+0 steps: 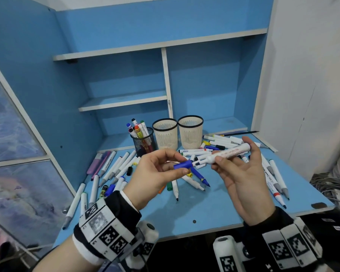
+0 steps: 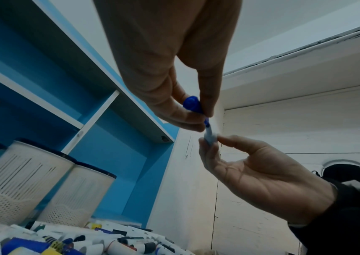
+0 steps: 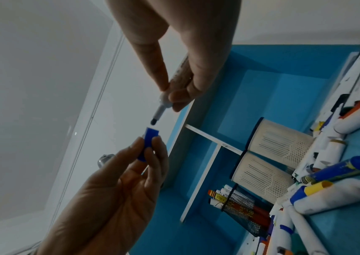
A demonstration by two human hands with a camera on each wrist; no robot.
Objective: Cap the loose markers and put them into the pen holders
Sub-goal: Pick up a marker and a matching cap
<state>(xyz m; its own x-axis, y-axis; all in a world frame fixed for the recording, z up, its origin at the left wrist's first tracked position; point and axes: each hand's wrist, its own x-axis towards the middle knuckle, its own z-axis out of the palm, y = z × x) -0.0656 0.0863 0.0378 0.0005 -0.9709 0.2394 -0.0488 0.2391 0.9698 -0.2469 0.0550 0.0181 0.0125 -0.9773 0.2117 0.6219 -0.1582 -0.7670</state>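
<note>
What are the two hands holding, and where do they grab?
The left hand pinches a blue cap by its closed end. The right hand grips a white marker round its barrel, tip bare.

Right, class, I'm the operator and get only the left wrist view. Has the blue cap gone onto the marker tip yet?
Observer: Not yet. The right wrist view shows a gap between the blue cap and the dark tip of the marker.
Operator: Are the beige holders in use?
Observer: The head view looks into both beige holders; no pens show inside.
Operator: And the marker's barrel?
Observer: White with red print, held in the right hand.
</note>
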